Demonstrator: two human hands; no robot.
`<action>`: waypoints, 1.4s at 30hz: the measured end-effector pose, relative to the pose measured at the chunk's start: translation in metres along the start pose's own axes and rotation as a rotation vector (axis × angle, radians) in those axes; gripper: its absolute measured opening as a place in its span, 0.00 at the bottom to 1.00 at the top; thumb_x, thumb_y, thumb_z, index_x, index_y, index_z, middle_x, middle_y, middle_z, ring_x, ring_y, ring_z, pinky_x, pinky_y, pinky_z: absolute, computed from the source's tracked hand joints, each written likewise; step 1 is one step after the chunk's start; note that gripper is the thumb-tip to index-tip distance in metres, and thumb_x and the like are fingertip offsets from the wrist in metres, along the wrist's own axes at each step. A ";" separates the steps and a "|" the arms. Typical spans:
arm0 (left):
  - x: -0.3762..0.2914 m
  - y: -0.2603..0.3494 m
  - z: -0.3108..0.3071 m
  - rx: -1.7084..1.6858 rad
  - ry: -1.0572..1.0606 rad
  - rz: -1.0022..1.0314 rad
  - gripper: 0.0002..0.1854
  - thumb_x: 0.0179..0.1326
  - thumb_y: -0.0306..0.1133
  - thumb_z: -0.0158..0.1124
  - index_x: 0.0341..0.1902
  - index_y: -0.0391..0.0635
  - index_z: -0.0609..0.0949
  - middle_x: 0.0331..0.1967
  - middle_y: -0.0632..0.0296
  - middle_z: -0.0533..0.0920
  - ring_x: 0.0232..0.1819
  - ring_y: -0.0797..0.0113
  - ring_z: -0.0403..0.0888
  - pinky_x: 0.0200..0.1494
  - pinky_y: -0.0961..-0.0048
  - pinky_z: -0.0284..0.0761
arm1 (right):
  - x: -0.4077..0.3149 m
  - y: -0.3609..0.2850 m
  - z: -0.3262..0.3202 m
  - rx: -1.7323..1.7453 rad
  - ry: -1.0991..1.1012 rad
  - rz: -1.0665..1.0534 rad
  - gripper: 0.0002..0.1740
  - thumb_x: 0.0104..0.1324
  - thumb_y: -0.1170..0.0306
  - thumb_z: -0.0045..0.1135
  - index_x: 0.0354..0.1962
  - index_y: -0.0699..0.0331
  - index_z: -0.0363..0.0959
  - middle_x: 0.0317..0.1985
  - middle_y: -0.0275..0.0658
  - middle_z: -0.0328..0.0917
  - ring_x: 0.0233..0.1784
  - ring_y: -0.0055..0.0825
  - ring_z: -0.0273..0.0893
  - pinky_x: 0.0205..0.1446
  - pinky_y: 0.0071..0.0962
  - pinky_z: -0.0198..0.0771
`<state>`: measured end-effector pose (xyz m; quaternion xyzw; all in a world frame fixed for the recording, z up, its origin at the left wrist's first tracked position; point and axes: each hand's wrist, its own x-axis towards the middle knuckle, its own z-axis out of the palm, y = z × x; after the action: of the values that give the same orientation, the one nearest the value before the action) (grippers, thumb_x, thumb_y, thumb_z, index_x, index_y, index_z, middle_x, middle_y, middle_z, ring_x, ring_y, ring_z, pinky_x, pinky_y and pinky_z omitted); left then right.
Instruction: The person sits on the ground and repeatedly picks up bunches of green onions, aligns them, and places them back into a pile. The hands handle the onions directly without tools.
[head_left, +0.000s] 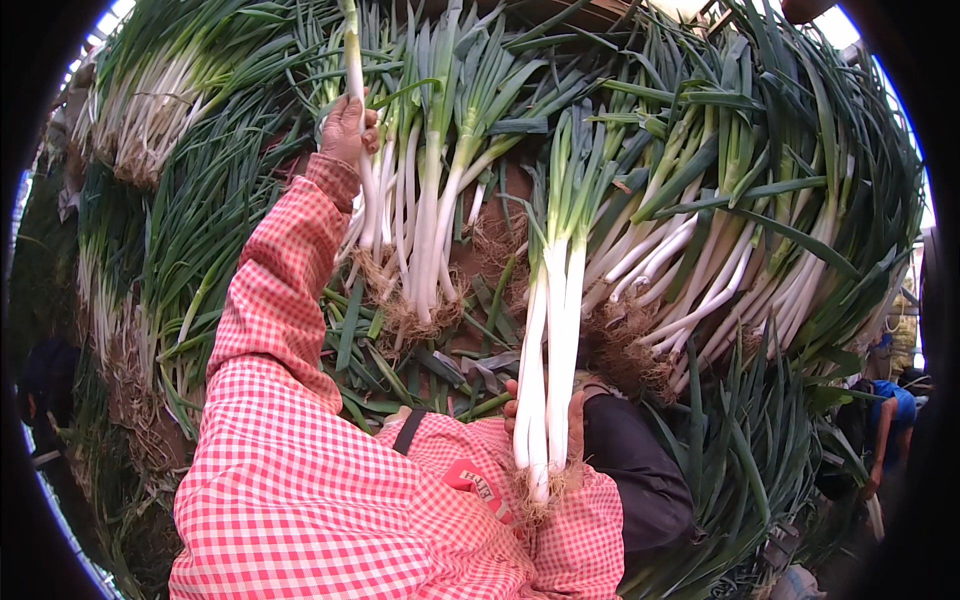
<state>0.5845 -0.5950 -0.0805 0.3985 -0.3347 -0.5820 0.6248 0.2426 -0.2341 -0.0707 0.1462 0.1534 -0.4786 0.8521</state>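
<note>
My left hand is raised at the upper left, its fingers wrapped around the pale shaft of one long green onion. That stalk stands almost upright in the picture, leaf end upward. Close to my body, my right hand grips a small bunch of long green onions by their white shafts. The bunch's brown roots hang below my fingers, and its leaves point away from me. The shafts hide most of the right palm. Between my hands lies a loose group of green onions with hairy roots.
A big heap of green onions lies on the right, and further piles line the left. Cut leaf scraps litter the ground before me. My dark-trousered knee is beside the right hand. A person in blue bends at the far right.
</note>
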 end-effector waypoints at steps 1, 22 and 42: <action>0.019 -0.009 -0.029 0.146 0.099 -0.033 0.14 0.72 0.40 0.49 0.57 0.52 0.72 0.24 0.68 0.72 0.16 0.80 0.64 0.17 0.78 0.65 | 0.001 0.003 0.011 0.008 0.041 0.000 0.52 0.58 0.40 0.59 0.62 0.77 0.56 0.45 0.52 0.74 0.43 0.36 0.77 0.45 0.28 0.80; -0.351 -0.137 0.178 -0.739 -0.473 -1.134 0.47 0.55 0.71 0.54 0.67 0.44 0.67 0.59 0.47 0.74 0.59 0.48 0.74 0.65 0.50 0.69 | -0.241 0.099 0.119 -1.460 0.822 0.056 0.52 0.51 0.62 0.65 0.69 0.68 0.47 0.59 0.52 0.63 0.64 0.41 0.64 0.68 0.34 0.56; -0.552 -0.010 0.530 -0.790 -1.527 -0.540 0.39 0.63 0.65 0.46 0.69 0.50 0.63 0.61 0.52 0.71 0.58 0.53 0.74 0.61 0.48 0.71 | -0.574 0.158 0.079 -2.163 1.419 -0.985 0.48 0.50 0.72 0.66 0.68 0.63 0.51 0.53 0.50 0.73 0.54 0.44 0.76 0.58 0.36 0.72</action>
<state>0.0582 -0.1032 0.1787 -0.2753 -0.3292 -0.8879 0.1656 0.1049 0.2556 0.2480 -0.4396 0.8763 -0.1953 0.0259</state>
